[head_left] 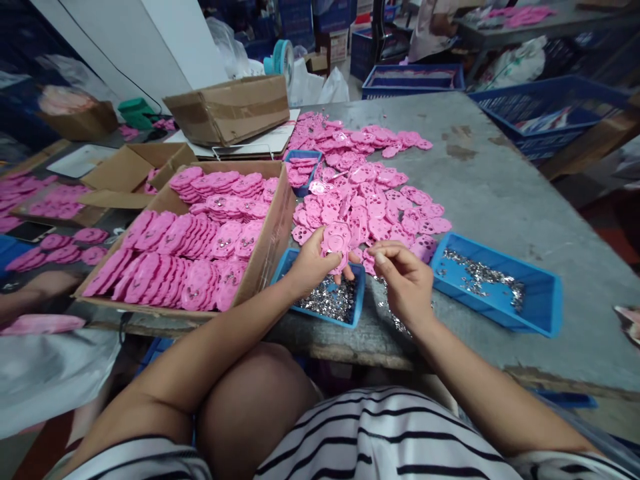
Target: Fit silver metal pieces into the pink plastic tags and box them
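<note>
My left hand (311, 262) grips a pink plastic piece (337, 241) above a small blue tray (356, 308) of shiny metal bits. Just to its right, my right hand (405, 280) is closed in a pinch, fingertips near the pink piece; what it pinches is too small to make out. A heap of loose pink pieces (365, 193) spreads over the grey table (500, 193) right behind both hands. To the left, a cardboard box (273, 243) holds rows of stacked pink pieces.
A second blue tray (543, 300) with metal bits lies at right. A smaller blue tray (315, 155), a shut cardboard box (230, 110) and blue crates (413, 77) stand farther back. More pink pieces (30, 193) and open boxes lie at far left. Another person is at the back.
</note>
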A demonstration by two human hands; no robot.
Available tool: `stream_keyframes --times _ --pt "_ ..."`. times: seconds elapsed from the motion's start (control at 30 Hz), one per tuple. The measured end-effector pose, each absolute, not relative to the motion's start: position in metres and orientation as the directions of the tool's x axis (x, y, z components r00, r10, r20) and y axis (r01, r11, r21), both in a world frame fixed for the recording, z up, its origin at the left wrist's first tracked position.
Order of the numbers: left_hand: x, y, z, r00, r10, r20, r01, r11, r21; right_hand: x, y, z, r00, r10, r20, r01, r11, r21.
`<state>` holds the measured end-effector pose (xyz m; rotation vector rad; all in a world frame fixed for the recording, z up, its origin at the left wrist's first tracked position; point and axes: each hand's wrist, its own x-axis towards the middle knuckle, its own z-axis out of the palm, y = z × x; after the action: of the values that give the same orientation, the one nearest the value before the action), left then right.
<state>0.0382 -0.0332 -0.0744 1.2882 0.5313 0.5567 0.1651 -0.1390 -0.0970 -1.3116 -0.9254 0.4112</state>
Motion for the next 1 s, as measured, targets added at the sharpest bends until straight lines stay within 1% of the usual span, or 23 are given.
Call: stream_keyframes --times 0.1,0.2,0.3,0.4,0.47,0.53,0.6,0.63,0.7,0.8,0.87,0.93,1.0 --pt "0.043 -0.033 -0.082 0.737 0.671 -0.085 -0.101 0.233 0.967 0.162 -0.161 -0.104 0.544 0.781 0.307 0.252 0.197 -0.948" --pt "0.05 -0.03 -0.088 0.715 0.685 -0.141 -0.123 0.322 0.939 0.165 -0.184 -0.115 0.428 0.878 0.216 0.3 0.087 -0.95" --pt "0.054 -0.026 -0.087 0.675 0.706 -0.216 -0.148 0.416 0.897 0.17 -0.198 -0.133 0.239 0.95 0.199 0.361 0.103 -0.927" --pt "0.055 -0.028 -0.08 0.636 0.725 -0.266 -0.152 0.456 0.877 0.17 -0.204 -0.153 0.11 0.971 0.214 0.406 0.153 -0.901" --pt "0.055 -0.032 -0.075 0.639 0.712 -0.291 -0.101 0.452 0.886 0.169 -0.206 -0.163 0.055 0.965 0.258 0.434 0.21 -0.876" --pt "0.055 -0.035 -0.072 0.64 0.695 -0.329 0.005 0.424 0.906 0.17 -0.206 -0.171 0.01 0.958 0.285 0.451 0.25 -0.857" --pt "0.054 -0.037 -0.071 0.62 0.703 -0.349 0.116 0.358 0.927 0.172 -0.207 -0.177 -0.031 0.96 0.279 0.459 0.262 -0.849" --pt "0.053 -0.037 -0.07 0.607 0.721 -0.334 0.152 0.307 0.939 0.174 -0.207 -0.18 -0.046 0.962 0.269 0.464 0.259 -0.847" --pt "0.05 -0.035 -0.068 0.591 0.763 -0.261 0.181 0.19 0.965 0.177 -0.209 -0.185 -0.071 0.964 0.256 0.472 0.258 -0.843" --pt "0.039 -0.026 -0.055 0.591 0.8 -0.105 0.138 0.027 0.99 0.18 -0.21 -0.19 -0.074 0.964 0.256 0.483 0.259 -0.837" --pt "0.028 -0.017 -0.042 0.543 0.839 0.014 0.132 -0.102 0.986 0.181 -0.21 -0.19 -0.08 0.963 0.257 0.485 0.263 -0.834" --pt "0.012 -0.004 -0.027 0.452 0.879 0.149 0.196 -0.261 0.945 0.18 -0.21 -0.19 -0.084 0.963 0.257 0.482 0.265 -0.835" --pt "-0.008 0.01 -0.014 0.338 0.911 0.236 0.372 -0.359 0.856 0.179 -0.209 -0.189 -0.08 0.963 0.258 0.472 0.264 -0.841"
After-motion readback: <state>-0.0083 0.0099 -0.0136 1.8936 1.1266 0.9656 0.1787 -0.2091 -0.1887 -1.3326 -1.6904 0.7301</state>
